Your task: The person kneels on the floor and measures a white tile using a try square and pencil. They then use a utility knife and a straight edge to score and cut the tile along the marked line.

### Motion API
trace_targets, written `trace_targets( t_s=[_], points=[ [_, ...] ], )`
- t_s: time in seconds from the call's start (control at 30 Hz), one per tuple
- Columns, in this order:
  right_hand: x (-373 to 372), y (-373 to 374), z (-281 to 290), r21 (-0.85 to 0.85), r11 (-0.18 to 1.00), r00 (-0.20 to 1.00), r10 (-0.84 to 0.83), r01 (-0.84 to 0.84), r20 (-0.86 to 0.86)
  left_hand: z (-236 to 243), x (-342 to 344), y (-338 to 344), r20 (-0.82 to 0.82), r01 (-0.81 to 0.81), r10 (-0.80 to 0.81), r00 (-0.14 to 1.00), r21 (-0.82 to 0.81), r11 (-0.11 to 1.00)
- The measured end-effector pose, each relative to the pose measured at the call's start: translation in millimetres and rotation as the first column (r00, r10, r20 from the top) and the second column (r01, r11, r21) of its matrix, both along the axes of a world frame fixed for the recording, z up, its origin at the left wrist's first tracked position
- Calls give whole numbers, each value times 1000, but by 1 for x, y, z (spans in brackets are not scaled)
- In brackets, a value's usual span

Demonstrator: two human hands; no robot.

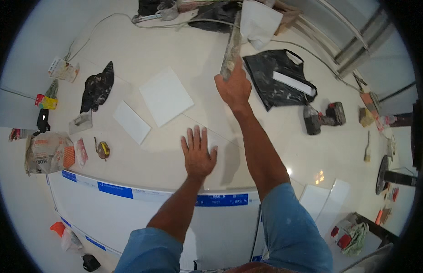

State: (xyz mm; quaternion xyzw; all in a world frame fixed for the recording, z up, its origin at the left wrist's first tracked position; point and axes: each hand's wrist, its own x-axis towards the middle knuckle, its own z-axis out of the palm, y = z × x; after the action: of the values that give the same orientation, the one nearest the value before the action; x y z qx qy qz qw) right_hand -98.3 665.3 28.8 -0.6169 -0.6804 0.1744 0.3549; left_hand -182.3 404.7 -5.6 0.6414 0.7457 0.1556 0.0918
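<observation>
My right hand is closed around the near end of a long, narrow, stained grey bar, which points away from me. Whether it is a level or a plain straightedge, I cannot tell. My left hand lies flat with its fingers spread on the pale, glossy tiled floor, holding nothing. Beyond its fingertips is a square white tile piece, with a narrower white piece to the left. Right of my right hand, a black plastic bag lies flat with a white strip on it.
A cordless drill rests on the right. To the left are a tape measure, a flat trowel, a crumpled bag and a dusty black plastic piece. A large white panel with blue edging lies before me. A cable crosses the back.
</observation>
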Motion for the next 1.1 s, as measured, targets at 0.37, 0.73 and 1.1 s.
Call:
trace_targets(
  t_s=[0.37,0.73,1.1],
  points=[
    [249,-458,195,-306,829,249,-208,-469,-946,-83,-23,18,-453,24,-8,891,30,999],
    [438,-834,151,-633,716,770,-571,296,-285,11,93,-177,135,373,-368,920,-11,928],
    [403,-739,17,-287,863,906,-420,416,51,67,379,-347,767,362,21,642,-326,873]
  ],
)
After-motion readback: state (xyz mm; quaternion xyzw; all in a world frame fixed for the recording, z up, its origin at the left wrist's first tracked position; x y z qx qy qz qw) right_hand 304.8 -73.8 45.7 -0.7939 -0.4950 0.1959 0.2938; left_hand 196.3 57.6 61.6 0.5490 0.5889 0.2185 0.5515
